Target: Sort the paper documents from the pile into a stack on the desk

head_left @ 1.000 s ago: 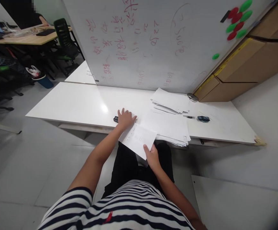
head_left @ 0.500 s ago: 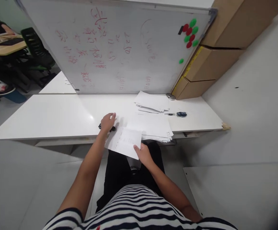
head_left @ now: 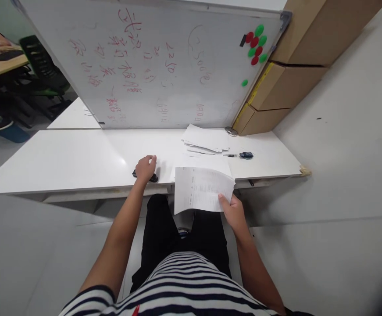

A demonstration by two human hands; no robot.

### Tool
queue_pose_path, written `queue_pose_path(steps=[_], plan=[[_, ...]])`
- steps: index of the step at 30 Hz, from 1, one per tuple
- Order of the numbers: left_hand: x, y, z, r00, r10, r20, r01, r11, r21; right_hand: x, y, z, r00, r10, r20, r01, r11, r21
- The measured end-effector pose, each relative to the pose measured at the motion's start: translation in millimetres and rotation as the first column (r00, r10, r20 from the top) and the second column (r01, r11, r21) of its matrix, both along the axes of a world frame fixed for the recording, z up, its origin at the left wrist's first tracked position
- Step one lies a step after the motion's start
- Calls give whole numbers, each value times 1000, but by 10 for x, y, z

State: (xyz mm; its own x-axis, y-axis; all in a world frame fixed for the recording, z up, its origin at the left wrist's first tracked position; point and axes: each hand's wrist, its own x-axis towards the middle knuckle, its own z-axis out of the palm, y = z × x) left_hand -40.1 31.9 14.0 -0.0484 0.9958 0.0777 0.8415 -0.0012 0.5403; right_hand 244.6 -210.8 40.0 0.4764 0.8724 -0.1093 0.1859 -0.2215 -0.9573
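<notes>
Printed paper is pinched by its right edge in my right hand, thumb on top, and it hangs over the desk's front edge, slightly bent. Whether it is one sheet or several I cannot tell. My left hand rests closed on a black stapler near the front edge, hiding its middle. Behind the held paper lies a white paper pile, partly covered. Farther back is another paper stack with uneven edges.
A whiteboard with red writing and magnets stands along the back of the white desk. Cardboard boxes are stacked at the right. A dark blue object and a pen-like item lie right of the papers.
My right hand has carried the paper to the right, away from the stapler and in front of the near pile. My left hand has stayed on the stapler.
</notes>
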Motion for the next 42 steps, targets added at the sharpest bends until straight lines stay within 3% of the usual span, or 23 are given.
queue_pose_path(steps=[6, 11, 13, 15, 19, 26, 30, 32, 35, 38, 42], plan=[[29, -5, -23, 1000, -14, -27, 15, 1000, 22, 104, 189, -94, 997, -76, 22, 75, 997, 11], [32, 2, -32, 998, -9, -62, 11, 999, 42, 262, 751, -72, 985, -72, 159, 52, 991, 126], [39, -3, -29, 998, -1, -65, 4, 999, 44, 337, 978, -81, 957, -25, 289, 4, 997, 72], [50, -11, -24, 998, 3, -58, -1, 999, 37, 406, 1144, -127, 892, 59, 447, -35, 997, -63], [33, -2, 5, 1000, 6, -15, -6, 1000, 1, 502, 1281, -347, 757, 158, 634, -29, 977, -210], [-79, 52, 150, 967, -173, 187, 181, 983, -24, 644, 1250, -689, 912, 17, 410, 37, 992, -122], [333, -148, 94, 962, -217, 164, 209, 976, 68, 646, 1212, -728, 923, -34, 384, 69, 995, -77], [652, -303, -16, 925, -275, 263, 277, 960, 31, 615, 1185, -732, 926, -70, 370, 100, 993, -63], [1037, -491, -177, 908, -250, 335, 292, 953, -79, 565, 1124, -726, 936, -95, 338, 117, 992, -45], [1166, -570, -248, 918, -216, 332, 262, 960, -101, 532, 1058, -701, 937, -81, 340, 112, 991, -70], [1093, -598, -258, 924, -269, 271, 293, 955, -52, 504, 1016, -665, 929, -65, 366, 107, 990, -97]])
